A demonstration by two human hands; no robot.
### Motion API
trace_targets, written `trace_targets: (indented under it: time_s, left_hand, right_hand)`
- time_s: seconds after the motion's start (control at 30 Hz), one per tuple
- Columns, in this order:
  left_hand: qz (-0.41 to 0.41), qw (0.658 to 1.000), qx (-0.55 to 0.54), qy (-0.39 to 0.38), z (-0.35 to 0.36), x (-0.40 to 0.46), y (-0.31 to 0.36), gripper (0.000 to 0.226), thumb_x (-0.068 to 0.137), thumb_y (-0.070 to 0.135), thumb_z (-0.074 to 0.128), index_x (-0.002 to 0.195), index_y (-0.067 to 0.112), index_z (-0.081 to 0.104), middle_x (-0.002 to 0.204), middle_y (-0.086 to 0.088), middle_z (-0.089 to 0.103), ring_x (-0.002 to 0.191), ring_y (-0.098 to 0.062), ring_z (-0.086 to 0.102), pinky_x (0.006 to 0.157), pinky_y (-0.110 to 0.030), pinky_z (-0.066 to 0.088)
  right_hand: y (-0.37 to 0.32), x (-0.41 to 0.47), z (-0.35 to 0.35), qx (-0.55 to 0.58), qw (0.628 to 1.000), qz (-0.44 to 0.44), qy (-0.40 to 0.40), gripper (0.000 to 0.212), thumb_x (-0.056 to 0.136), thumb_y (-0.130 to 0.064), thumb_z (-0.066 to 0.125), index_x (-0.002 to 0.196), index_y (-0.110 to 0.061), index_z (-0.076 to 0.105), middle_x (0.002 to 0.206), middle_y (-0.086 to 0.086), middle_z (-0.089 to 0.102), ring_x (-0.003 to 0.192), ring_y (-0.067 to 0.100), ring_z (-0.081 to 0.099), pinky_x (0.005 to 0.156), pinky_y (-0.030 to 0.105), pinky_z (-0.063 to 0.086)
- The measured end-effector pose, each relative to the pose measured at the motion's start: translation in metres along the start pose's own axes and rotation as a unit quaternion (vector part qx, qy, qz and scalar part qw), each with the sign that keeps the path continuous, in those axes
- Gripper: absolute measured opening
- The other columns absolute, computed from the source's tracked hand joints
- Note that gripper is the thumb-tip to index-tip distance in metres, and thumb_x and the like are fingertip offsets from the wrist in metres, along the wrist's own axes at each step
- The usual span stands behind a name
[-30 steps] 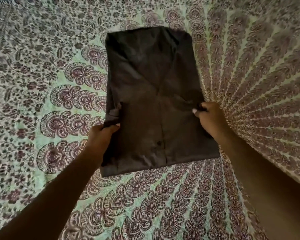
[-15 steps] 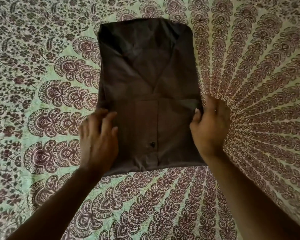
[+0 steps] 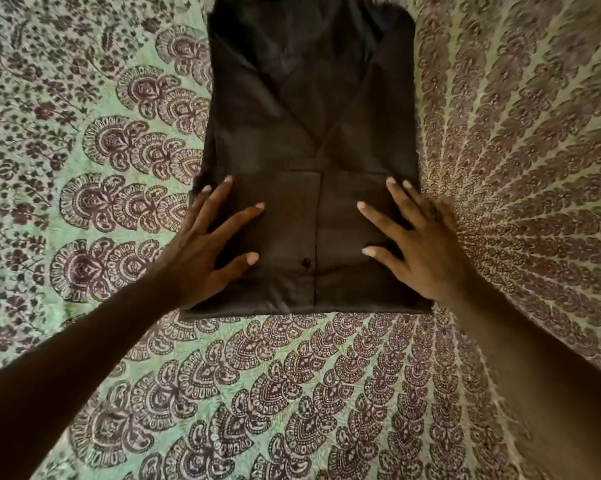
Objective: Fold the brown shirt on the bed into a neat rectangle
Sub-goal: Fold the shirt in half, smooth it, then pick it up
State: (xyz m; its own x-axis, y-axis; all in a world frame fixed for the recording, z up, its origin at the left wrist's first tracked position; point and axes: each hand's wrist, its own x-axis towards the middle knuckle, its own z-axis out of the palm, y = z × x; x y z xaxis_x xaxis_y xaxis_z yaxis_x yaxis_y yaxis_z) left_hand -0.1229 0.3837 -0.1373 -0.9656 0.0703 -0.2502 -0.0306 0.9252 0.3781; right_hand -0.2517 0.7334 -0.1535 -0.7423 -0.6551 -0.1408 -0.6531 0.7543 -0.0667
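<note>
Bed w/ patterned green sheet point(image 3: 292, 393); folded brown shirt point(image 3: 309, 133) on it.

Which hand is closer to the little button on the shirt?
The left hand. Its thumb tip lies nearer the dark button on the brown shirt than any fingertip of the right hand, which sits across the placket.

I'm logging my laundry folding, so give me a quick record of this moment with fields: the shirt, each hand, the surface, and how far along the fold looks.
shirt: brown shirt lies flat, folded to a tall rectangle, placket and one button facing up
left hand: left hand flat, fingers spread, pressing the shirt's lower left part
right hand: right hand flat, fingers spread, pressing the lower right part
surface: patterned green bedspread
progress: rectangle formed; hands appear to be smoothing it
</note>
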Motion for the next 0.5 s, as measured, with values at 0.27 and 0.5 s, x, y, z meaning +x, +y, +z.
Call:
trace_targets:
  time_s: [0.27,0.5]
  left_hand:
    - [0.076,0.988,0.128,-0.037,0.008,-0.090,-0.005,0.067,0.089,0.059,0.055,0.136,0.011,0.059,0.141,-0.014,0.054,0.130,-0.037,0.053,0.104,-0.054,0.050]
    - [0.070,0.991,0.067,0.087,0.033,-0.087,-0.006,0.039,0.094,0.023,0.053,0.119,-0.003,0.066,0.122,-0.022,0.061,0.111,-0.042,0.059,0.091,-0.057,0.054]
  right_hand:
    - [-0.013,-0.073,0.005,0.032,0.976,-0.214,0.027,0.061,0.095,-0.047,0.057,0.146,-0.015,0.048,0.156,0.018,0.043,0.141,0.031,0.046,0.104,0.057,0.045]
    - [-0.015,-0.076,0.020,0.088,0.975,-0.168,0.117,0.047,0.084,-0.007,0.064,0.129,0.000,0.051,0.133,0.025,0.055,0.120,0.042,0.063,0.090,0.054,0.059]
